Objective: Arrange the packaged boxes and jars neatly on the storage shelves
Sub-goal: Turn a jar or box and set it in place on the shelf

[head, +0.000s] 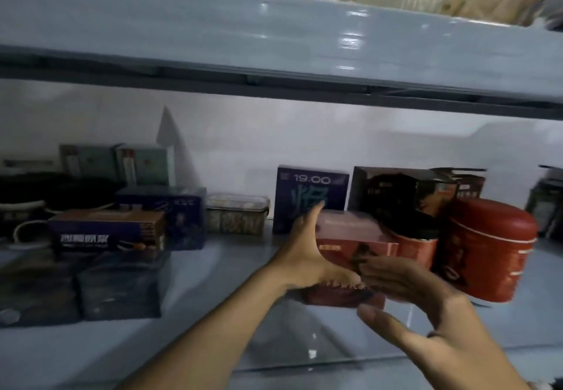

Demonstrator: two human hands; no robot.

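Head view: the red box (356, 246) is low over the shelf (231, 267); contact cannot be confirmed. The left hand (304, 255) lies flat against its left side and the right hand (426, 298) is spread at its front, neither clamped. Recommend pushing it back squarely. A red jar (487, 249) just beside it and a blue box (310, 194) behind limit travel.

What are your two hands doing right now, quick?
Left hand: open, straight fingers pressed against the red box.
Right hand: open, fingers loosely bent at the box's front; contact unclear.
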